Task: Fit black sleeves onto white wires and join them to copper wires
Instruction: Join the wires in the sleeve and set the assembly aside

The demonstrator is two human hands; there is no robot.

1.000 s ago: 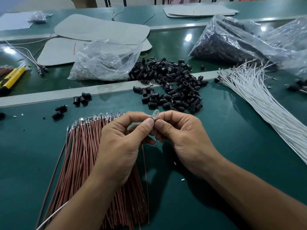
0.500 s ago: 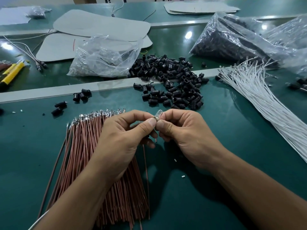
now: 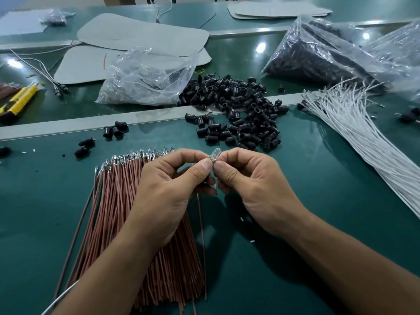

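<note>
Both hands meet above the green table, pinching a small clear glass bulb between thumbs and forefingers. My left hand comes from the left, my right hand from the right. One copper wire hangs down from the pinch. A thick bundle of copper wires with metal tips lies under my left hand. A heap of black sleeves lies beyond the hands. A fan of white wires lies at the right.
A crumpled clear bag sits behind the sleeves. Large bags of dark parts fill the back right. A yellow utility knife lies at the left edge. Grey cardboard sheets lie at the back. A metal strip crosses the table.
The hands have stayed together on the bulb, with only small finger shifts. The view has tilted slightly.
</note>
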